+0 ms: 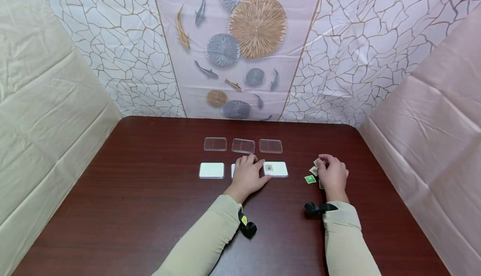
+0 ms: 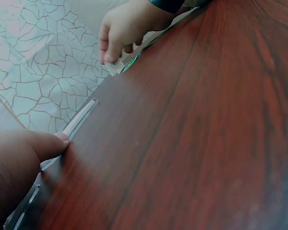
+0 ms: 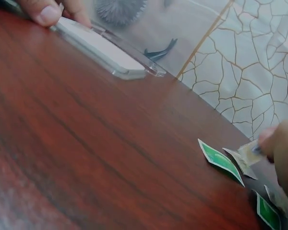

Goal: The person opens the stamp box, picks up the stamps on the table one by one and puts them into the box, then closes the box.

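Hands, stamps and cases on the dark red-brown wooden bench (image 1: 131, 184); twelve o'clock marked its far edge. The left hand (image 1: 248, 175) was nearer the stamped white rectangular case with a clear plastic rim (image 1: 279, 170), gripping its nine o'clock end with the thumb at the near edge and the index finger at the far edge. The case's long axis ran from nine to three. The right hand (image 1: 334, 174), well apart toward three o'clock, pinched a small pale paper stamp (image 3: 249, 153) at its fingertips; from this stamp, the case lay at about nine.

Counts, left to right. White cases, three: the bare-topped left case (image 1: 211, 170), the middle case (image 1: 233, 170), largely hidden by the left hand, and the stamped one. Toward twelve from these, three clear rectangular plastic lids (image 1: 215, 143). Stamps, at least six: a beige square stamp (image 1: 269, 168) on the nine o'clock half of the right-hand case, the pinched one, and four loose beside the right hand, namely two green stamps (image 1: 310, 179) and two pale loose stamps (image 1: 313, 170). Others beneath that hand could not be ruled out.
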`<action>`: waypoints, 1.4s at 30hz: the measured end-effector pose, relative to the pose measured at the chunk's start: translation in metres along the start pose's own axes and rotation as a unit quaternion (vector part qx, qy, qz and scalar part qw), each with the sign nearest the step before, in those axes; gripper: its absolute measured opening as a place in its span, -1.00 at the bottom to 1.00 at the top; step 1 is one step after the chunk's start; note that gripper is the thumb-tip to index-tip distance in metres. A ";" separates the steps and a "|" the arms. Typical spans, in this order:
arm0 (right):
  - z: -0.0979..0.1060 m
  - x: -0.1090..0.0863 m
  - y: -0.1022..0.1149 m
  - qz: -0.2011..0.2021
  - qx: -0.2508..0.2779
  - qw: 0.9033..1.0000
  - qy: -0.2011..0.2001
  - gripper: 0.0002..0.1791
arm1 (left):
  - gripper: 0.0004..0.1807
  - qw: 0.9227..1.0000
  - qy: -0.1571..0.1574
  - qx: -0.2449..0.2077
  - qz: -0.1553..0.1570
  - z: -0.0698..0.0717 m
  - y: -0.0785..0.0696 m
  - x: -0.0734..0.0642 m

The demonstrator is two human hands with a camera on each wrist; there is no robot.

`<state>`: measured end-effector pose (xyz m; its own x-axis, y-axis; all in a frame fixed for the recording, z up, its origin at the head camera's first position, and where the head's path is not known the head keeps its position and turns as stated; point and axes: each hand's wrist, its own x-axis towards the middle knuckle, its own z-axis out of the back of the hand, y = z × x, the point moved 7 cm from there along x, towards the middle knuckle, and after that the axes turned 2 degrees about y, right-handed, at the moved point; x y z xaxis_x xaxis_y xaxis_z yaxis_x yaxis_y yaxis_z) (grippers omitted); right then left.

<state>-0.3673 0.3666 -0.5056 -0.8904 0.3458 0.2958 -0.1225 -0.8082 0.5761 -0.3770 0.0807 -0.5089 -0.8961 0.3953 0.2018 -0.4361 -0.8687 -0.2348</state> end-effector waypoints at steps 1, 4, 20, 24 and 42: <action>0.000 0.000 0.001 0.005 0.012 1.000 -0.007 -0.72 | -0.34 1.000 -0.001 0.000 0.000 0.000 0.000 0.000; 0.000 0.000 0.008 0.023 0.043 0.998 -0.028 -0.72 | -0.34 1.000 -0.001 0.003 -0.001 -0.002 0.000 0.001; -0.026 -0.015 0.055 0.097 0.135 0.986 0.008 -0.83 | -0.34 1.000 0.016 0.012 0.003 -0.002 0.000 0.000; -0.035 -0.020 0.063 0.089 0.136 0.986 0.039 -0.83 | -0.34 1.000 0.011 0.007 0.004 -0.001 -0.001 0.000; -0.057 -0.033 0.090 0.172 0.016 0.981 0.092 -0.83 | -0.35 1.000 0.001 0.002 -0.002 0.000 -0.002 -0.001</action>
<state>-0.3742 0.2548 -0.5070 -0.9411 -0.0397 0.3357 0.2105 -0.8459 0.4900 -0.3751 0.0824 -0.5089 -0.8947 0.3990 0.2005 -0.4389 -0.8686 -0.2300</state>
